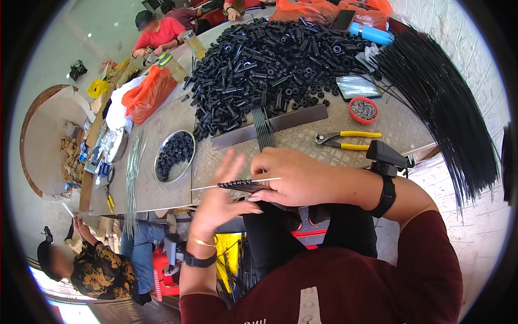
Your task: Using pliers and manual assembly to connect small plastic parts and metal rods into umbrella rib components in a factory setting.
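A thin pale wire [202,188] runs crosswise in front of me through a row of small black eyelet-like ends [237,183]. Dark thin rods seem to trail from that row toward my right palm. My right hand [291,175] is closed around this row and its rods. Beside the wire's left part, my left hand [216,202] has its thumb and fingers spread, the upper fingers smeared by motion. Just beyond my right hand, a bundle of thin grey rods [262,127] lies over a dark metal bar [302,117] on the table.
A large heap of black plastic tubes and rings [259,65] covers the table's far part. Yellow-handled pliers [356,140], a red bowl of small metal pieces [363,110] and long black rods [437,102] lie right. A round dish of black rings [175,156] stands left. Other people sit nearby.
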Demonstrator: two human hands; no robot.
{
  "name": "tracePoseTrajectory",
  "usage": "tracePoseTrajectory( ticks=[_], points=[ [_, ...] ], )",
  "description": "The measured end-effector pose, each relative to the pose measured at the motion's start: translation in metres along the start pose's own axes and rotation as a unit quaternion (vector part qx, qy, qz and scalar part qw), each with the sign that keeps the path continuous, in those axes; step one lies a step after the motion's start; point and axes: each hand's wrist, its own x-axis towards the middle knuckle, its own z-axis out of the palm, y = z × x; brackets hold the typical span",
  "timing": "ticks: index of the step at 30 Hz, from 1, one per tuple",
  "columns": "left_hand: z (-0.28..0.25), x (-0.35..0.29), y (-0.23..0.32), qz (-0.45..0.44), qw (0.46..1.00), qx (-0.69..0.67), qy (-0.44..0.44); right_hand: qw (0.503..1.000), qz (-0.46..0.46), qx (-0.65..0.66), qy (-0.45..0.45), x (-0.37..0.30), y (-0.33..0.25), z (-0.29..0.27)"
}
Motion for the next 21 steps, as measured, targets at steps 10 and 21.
tracePoseTrajectory(
  ticks=[10,21],
  points=[
    [0.072,0.037,-0.079,0.144,0.962,0.229,0.040,0.999,-0.037,0.014,-0.001,0.003,0.000,-0.005],
    [0.064,0.044,-0.012,0.091,0.936,0.341,0.008,0.928,0.300,-0.220,-0.036,-0.071,0.150,-0.126]
  ],
)
